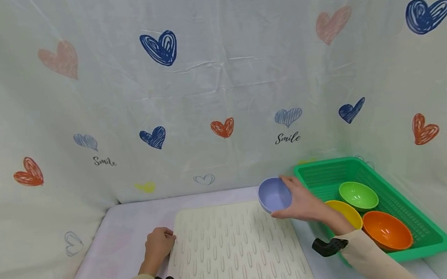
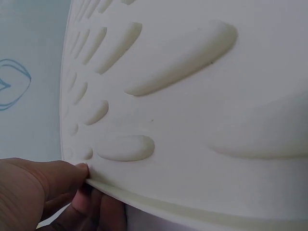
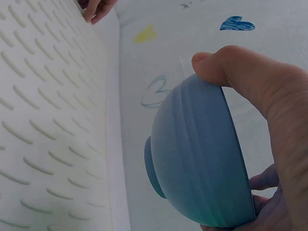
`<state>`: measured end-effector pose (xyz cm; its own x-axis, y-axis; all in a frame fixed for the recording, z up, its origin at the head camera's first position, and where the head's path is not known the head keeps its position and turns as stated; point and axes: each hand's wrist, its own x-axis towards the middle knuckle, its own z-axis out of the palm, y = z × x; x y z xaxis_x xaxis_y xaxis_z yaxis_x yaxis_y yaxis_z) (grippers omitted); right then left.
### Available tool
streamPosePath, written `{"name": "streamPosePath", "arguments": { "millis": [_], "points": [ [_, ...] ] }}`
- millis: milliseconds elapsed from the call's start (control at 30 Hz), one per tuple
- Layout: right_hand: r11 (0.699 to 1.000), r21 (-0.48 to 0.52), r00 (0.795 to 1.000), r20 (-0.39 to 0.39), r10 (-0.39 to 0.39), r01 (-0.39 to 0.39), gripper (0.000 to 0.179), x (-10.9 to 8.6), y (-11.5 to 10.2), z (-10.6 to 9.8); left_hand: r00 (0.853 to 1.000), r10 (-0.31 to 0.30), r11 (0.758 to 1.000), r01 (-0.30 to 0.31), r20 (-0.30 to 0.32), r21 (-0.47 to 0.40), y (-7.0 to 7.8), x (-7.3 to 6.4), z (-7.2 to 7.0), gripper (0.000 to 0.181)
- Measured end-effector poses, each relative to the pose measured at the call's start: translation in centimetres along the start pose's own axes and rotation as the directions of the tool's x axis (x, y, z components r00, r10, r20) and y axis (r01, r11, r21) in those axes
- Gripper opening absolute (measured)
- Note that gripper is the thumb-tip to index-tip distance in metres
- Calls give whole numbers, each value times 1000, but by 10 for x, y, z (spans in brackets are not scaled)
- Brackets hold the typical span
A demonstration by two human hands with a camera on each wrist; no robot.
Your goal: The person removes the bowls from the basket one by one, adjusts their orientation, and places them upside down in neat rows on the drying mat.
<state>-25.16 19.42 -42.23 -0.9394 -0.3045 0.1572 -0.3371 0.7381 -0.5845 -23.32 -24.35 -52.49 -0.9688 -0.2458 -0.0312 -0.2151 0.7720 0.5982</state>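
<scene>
Tilted on its side, a periwinkle-blue bowl [image 1: 274, 195] hangs above the far right corner of the mat. My right hand [image 1: 299, 198] grips it by the rim, thumb and fingers on opposite sides. In the right wrist view the bowl [image 3: 202, 154] shows its rounded outside and its foot ring. A cream drying mat [image 1: 234, 246] with raised oval ridges lies flat on the table. At the mat's left edge, my left hand [image 1: 158, 244] pinches the border. The left wrist view shows the thumb over the edge and the fingers [image 2: 108, 209] below it.
At the right stands a green plastic basket [image 1: 412, 211] holding a light green bowl [image 1: 358, 195], a yellow bowl [image 1: 345, 213] and an orange bowl [image 1: 387, 230]. My right forearm passes over its near left side. A white curtain [image 1: 219, 90] printed with hearts rises behind the table [image 1: 108, 245].
</scene>
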Motion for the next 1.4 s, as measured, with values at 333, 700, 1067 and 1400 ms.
{"name": "streamPosePath", "arguments": {
  "millis": [333, 700, 1067, 1400],
  "points": [
    [999, 53, 1000, 28, -12, 11, 119, -2, -11, 14, 999, -9, 1000, 9, 36, -4, 1, 2, -4, 16],
    [994, 94, 997, 56, -58, 53, 118, 2, -25, 22, 997, 31, 1000, -30, 69, -3, 5, 4, -12, 25],
    [990, 126, 993, 95, -71, 59, 120, 2, -35, 29, 987, 160, 983, -162, -34, -84, 40, -8, -8, 42],
    [985, 156, 988, 122, -95, 75, 119, 1, -41, 32, 961, 135, 838, 19, 241, -546, 98, -36, 4, 78]
  ]
}}
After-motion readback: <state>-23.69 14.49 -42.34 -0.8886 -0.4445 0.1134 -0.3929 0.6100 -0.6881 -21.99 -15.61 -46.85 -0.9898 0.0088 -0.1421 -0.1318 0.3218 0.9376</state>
